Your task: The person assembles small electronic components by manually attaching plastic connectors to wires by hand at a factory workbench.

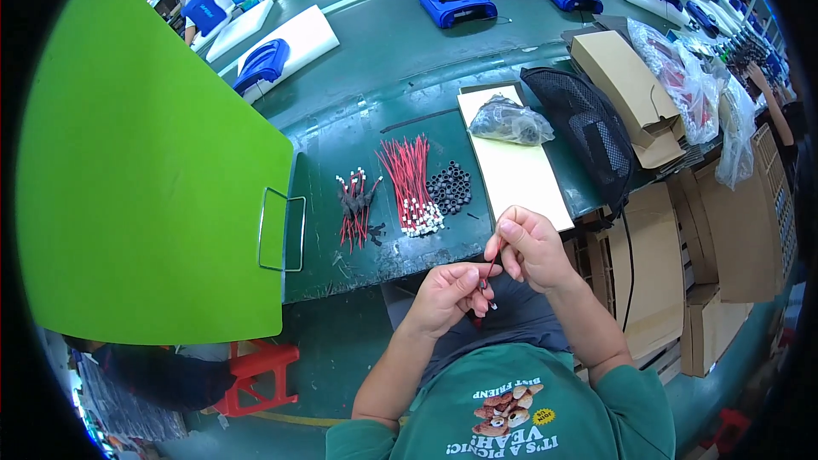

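Observation:
Over my lap, just off the table's front edge, my left hand (446, 296) pinches a thin red-and-black wire lead (484, 284) with a small pale connector at its lower end. My right hand (532, 250) pinches the same lead higher up, close to the left fingertips. On the table ahead lies a bundle of red wire leads (407, 172) with white connectors at the near end. Right of it sits a pile of small black rings (451, 187). To the left is a smaller bunch of leads (356, 204) with black wrapping around its middle.
A green partition panel (145, 170) with a wire handle stands at the left. A flat carton (524, 179) carries a plastic bag of dark parts (511, 122); a black mesh bag (588, 132) lies beside it. Cardboard boxes (643, 264) stand low right. Blue housings (456, 2) lie beyond.

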Motion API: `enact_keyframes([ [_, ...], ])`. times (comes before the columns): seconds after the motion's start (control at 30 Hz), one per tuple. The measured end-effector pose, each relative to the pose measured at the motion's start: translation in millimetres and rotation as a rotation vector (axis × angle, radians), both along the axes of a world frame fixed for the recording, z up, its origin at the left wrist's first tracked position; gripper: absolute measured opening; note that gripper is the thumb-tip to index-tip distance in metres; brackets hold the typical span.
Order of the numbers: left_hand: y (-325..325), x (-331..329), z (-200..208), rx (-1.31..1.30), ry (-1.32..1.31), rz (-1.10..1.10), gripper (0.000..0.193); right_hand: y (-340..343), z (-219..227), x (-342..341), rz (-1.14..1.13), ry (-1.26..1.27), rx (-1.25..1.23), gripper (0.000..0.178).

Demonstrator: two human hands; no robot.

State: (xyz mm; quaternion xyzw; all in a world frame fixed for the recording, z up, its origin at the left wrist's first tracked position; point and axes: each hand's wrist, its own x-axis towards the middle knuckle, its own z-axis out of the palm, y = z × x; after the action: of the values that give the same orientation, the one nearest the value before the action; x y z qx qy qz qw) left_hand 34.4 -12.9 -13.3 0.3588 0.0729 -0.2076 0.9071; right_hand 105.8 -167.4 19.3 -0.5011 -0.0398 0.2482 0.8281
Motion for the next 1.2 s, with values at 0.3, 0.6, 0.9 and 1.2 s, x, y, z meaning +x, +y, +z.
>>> enact_keyframes([
  [0.3,-12,-4,-10,-0.093,-0.032,-0.185,0.017,-1,-7,-7,0.136,0.069,0.093,0.013],
  [0.6,-12,-7,9,0.311,-0.093,-0.205,0.009,-15,6,-16,0.109,-0.041,-0.092,0.011],
  [0.9,11,35,22,0.493,-0.289,0.006,0.015,-29,0,53,-0.289,-0.660,-0.605,0.014],
  [1.2,32,194,14,0.609,-0.074,0.236,0.011,-29,-16,137,-0.520,-1.135,-1.328,0.039],
])
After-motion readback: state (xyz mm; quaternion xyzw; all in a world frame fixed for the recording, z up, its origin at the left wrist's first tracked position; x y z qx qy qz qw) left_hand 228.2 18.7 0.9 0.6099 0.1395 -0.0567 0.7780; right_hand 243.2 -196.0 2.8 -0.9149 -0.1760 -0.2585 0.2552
